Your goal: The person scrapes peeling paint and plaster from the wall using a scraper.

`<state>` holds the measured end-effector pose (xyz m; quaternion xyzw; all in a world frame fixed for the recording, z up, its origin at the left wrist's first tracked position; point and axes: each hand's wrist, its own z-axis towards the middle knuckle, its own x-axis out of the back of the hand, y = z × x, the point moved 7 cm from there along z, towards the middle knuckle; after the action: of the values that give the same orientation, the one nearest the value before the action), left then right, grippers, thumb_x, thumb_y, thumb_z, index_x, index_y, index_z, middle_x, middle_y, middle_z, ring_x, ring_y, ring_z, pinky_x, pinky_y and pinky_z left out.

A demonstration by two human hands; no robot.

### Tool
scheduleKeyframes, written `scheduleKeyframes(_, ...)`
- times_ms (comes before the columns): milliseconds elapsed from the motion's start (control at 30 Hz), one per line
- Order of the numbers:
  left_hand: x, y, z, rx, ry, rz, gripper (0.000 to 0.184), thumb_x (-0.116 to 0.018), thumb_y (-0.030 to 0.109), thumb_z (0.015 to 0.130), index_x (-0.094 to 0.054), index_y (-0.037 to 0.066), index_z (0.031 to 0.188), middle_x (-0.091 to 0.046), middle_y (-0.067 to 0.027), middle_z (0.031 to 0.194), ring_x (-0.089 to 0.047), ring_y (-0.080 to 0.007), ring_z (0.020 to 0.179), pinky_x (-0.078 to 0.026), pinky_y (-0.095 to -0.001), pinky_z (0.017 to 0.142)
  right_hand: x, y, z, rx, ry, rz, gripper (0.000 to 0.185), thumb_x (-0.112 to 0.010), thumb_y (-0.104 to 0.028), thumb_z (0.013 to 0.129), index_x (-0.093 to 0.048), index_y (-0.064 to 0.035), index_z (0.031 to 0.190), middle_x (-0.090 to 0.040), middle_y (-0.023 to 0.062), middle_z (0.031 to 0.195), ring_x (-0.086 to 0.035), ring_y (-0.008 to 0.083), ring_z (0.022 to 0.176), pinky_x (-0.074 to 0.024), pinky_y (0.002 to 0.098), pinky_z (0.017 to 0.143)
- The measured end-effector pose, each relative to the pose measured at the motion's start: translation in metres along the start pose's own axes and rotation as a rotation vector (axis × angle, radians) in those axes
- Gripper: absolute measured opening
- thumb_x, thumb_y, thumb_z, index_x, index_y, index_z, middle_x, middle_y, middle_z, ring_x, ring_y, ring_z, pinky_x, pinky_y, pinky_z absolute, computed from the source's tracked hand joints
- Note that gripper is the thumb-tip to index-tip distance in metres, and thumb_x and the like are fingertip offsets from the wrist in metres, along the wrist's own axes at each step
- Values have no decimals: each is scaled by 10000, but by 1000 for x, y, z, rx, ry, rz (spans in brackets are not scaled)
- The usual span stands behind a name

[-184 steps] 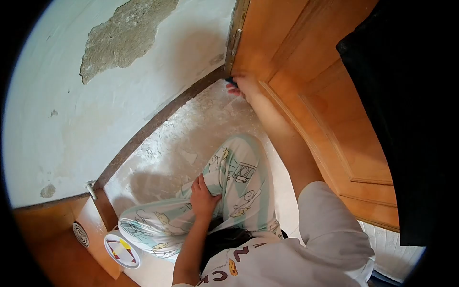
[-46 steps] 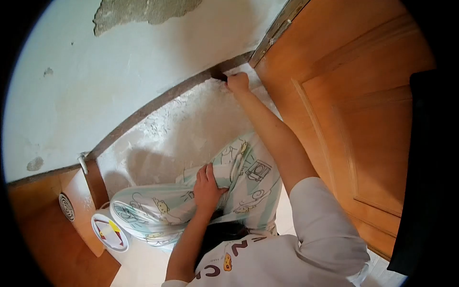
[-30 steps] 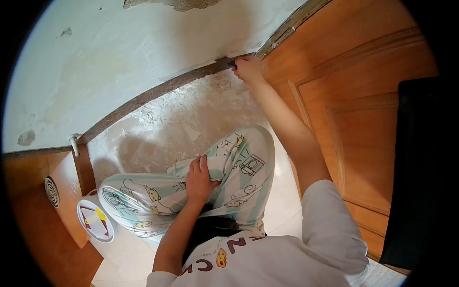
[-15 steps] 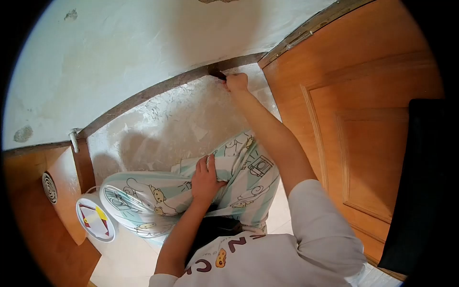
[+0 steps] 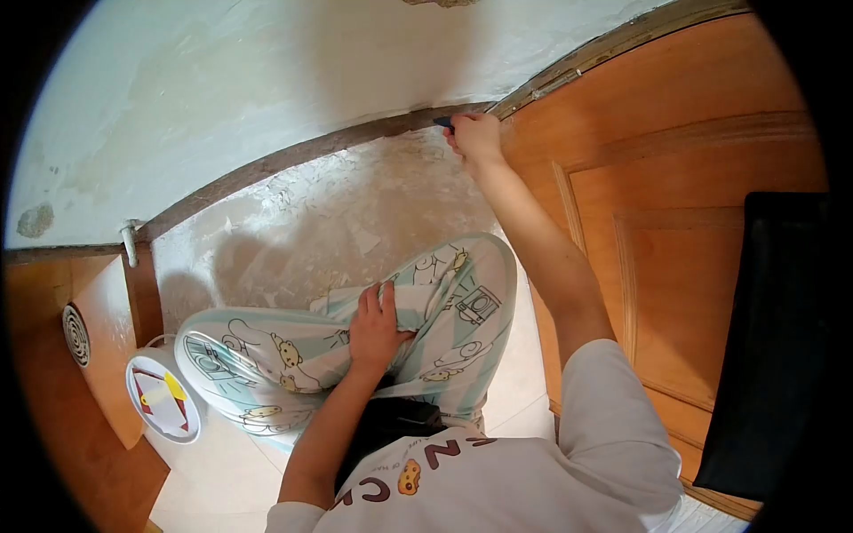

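Closed in a grip, the right hand [image 5: 476,138] held a small dark tool [image 5: 443,123], which lay against the brown strip [image 5: 293,160] at the foot of the wall [image 5: 222,89], close to the corner by the wooden door [image 5: 675,266]. Most of the tool was hidden by the fingers, so its full shape I cannot tell. The left hand [image 5: 374,333] was open, palm down on the striped trousers [image 5: 475,355], with the fingers pointing forward and the thumb set apart from them.

To the left of the left hand, and nearer to the body, a round white tub [image 5: 192,417] stood just beside the knee. Its round face showed dark red, yellow and white shapes; whether this was a printed lid or things inside, it was not possible to tell. A thin handle rose at its upper side.

The right arm was reaching far forward, almost straight, while the left arm was bent and stayed low near the lap. Between the hands and the strip, pale flakes [image 5: 369,240] were scattered over the dusty floor [image 5: 302,235].

Below the left hand, the white shirt [image 5: 533,484] carried large dark letters, of which "N" and "C" could be read, with a yellow figure between them. Smaller writing near it was too small to read. No writing could be made out clearly on the tub.
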<state>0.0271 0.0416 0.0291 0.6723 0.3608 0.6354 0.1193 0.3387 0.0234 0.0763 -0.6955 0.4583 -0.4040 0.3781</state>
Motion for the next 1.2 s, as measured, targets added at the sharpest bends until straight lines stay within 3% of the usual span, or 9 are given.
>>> scheduleKeyframes(100, -1, 1, 1, 20, -45, 26, 950, -816, 262, 490, -320, 43, 1270, -408, -156, 1212, -416, -318, 1119, -458, -369, 826, -8, -7, 6, 94, 26, -52, 129, -479, -22, 802, -550, 62, 870, -544, 92, 628, -491, 134, 479, -320, 236, 382)
scheduleKeyframes(200, -3, 1, 1, 18, -57, 34, 951, -820, 262, 490, -322, 41, 1269, -410, -159, 1210, -418, -322, 1118, -457, -369, 827, -23, 5, 18, 24, 54, 77, 133, -486, -37, 808, -561, 68, 837, -538, 94, 600, -528, 156, 500, -355, 241, 399)
scheduleKeyframes(433, -3, -1, -3, -11, -11, 36, 953, -823, 236, 470, -315, 39, 1252, -421, -148, 1182, -441, -318, 1087, -475, -372, 777, -49, 89, 40, -2, 120, -140, 117, -522, -62, 798, -550, 46, 764, -523, 88, 540, -550, 165, 517, -360, 267, 370)
scheduleKeyframes(600, 0, 2, 1, -19, 7, 22, 937, -820, 226, 468, -323, 38, 1240, -425, -148, 1173, -441, -319, 1082, -471, -369, 784, -11, 33, 2, 61, 94, 114, 105, -485, -23, 811, -540, 54, 765, -537, 106, 623, -489, 136, 456, -304, 251, 345)
scheduleKeyframes(700, 1, 2, 1, -14, 12, 14, 938, -819, 224, 469, -322, 42, 1244, -425, -142, 1175, -441, -315, 1082, -462, -369, 800, -6, 4, -22, -40, 42, 179, 105, -462, -1, 812, -537, 62, 775, -546, 114, 669, -456, 123, 440, -283, 234, 345)
scheduleKeyframes(900, -4, -2, -1, 6, -26, 15, 944, -808, 276, 497, -325, 41, 1273, -396, -142, 1234, -401, -309, 1142, -448, -372, 844, -17, -7, -19, 34, 32, 155, 115, -467, -9, 799, -539, 59, 741, -540, 109, 631, -455, 122, 439, -276, 228, 349)
scheduleKeyframes(1100, -8, -3, 0, 24, -53, 24, 946, -814, 269, 497, -323, 49, 1275, -392, -148, 1233, -397, -313, 1142, -445, -370, 846, -31, -17, -3, 181, 109, -37, 106, -463, 33, 762, -544, 76, 708, -542, 117, 619, -513, 161, 456, -350, 261, 358)
scheduleKeyframes(1200, -5, -1, 0, 49, -74, 21, 946, -813, 273, 502, -320, 53, 1279, -395, -146, 1225, -393, -311, 1146, -445, -369, 846, -36, -9, 22, 240, 231, -59, 151, -509, -28, 655, -569, 55, 544, -552, 187, 516, -569, 262, 516, -443, 383, 543)
